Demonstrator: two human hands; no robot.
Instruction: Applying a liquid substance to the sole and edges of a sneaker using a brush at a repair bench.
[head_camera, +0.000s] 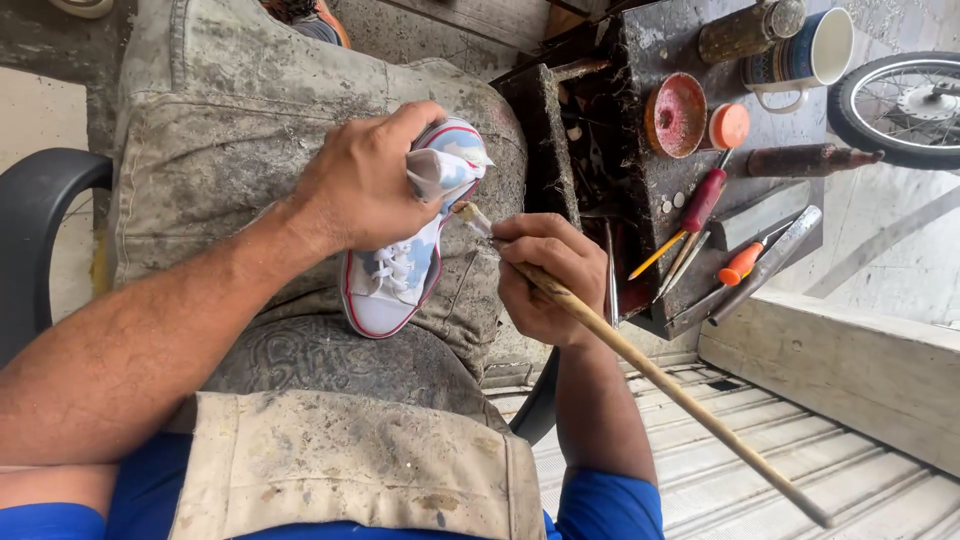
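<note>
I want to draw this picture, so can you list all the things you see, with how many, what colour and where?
Sneaker: one, white and pale blue with red trim, on the lap.
Brush: one, long wooden handle, tip at the sneaker.
Apron: one, dirty beige, over the lap.
Chair arm: one, black, far left.
Toolbox: one, dark and grimy, upper right.
Mug: one, white and blue, on the toolbox.
Orange lids: two, on the toolbox.
Bicycle wheel: one, top right.
Left hand: holds the sneaker.
Right hand: holds the brush.
</note>
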